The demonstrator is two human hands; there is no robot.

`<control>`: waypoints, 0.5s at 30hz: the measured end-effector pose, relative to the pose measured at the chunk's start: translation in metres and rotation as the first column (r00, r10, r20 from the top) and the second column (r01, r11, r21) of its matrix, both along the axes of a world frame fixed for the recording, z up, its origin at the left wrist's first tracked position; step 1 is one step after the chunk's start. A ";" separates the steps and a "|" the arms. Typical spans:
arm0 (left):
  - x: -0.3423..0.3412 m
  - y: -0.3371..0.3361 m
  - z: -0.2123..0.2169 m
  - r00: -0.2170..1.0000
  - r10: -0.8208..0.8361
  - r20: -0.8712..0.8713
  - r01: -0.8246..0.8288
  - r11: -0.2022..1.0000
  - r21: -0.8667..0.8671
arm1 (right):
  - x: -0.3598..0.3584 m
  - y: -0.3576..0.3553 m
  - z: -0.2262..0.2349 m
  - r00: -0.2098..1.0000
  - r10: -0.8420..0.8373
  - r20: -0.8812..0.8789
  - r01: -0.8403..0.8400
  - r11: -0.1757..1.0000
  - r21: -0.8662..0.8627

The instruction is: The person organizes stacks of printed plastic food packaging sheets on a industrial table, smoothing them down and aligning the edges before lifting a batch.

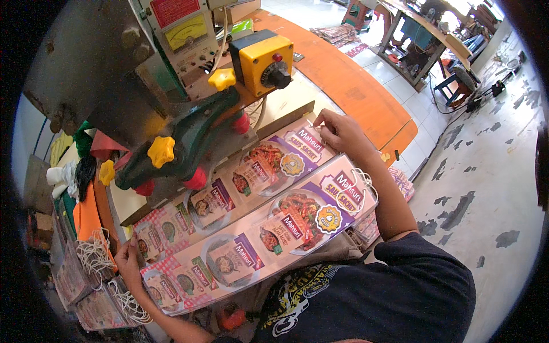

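Note:
A long printed plastic banner [231,182], pink and purple with pictures of food, lies along the front edge of the machine's table. My right hand [338,132] is closed on its right end, near the far corner. At the other end, my left hand [129,262] pinches the left edge between thumb and fingers. Nearer my body lies a matching stack of banners [240,251], overlapping the far one's near side. A white cord [366,186] is looped at the stack's right end. My left forearm passes beside the stack's left end.
Above the far banner stands a machine with a dark green arm [200,128], yellow star knobs [161,152], red feet and a yellow control box [262,62]. An orange table [354,86] extends behind. More banners with white cords [100,308] lie at lower left.

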State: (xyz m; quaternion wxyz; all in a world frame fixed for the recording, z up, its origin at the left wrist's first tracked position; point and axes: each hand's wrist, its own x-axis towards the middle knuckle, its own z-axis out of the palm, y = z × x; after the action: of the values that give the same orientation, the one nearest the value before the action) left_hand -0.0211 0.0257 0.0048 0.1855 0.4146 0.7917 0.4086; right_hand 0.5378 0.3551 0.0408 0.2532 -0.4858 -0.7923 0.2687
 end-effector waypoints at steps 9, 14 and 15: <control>-0.004 -0.001 -0.002 0.999 -0.032 -0.011 0.032 0.999 0.007 | 0.001 0.003 -0.008 0.998 0.050 -0.036 -0.048 0.997 0.055; 0.005 0.004 0.006 0.997 -0.003 -0.072 -0.002 0.998 -0.068 | 0.001 0.007 -0.011 0.999 0.038 -0.003 -0.038 0.998 0.040; 0.002 0.003 0.004 0.998 -0.002 -0.059 -0.001 0.998 -0.055 | -0.001 0.006 -0.012 1.000 0.028 0.001 -0.028 0.999 0.033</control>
State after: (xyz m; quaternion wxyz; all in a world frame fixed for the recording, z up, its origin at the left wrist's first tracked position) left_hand -0.0188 0.0285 0.0088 0.1736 0.4215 0.8076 0.3740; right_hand 0.5372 0.3609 0.0291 0.2573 -0.4702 -0.8034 0.2592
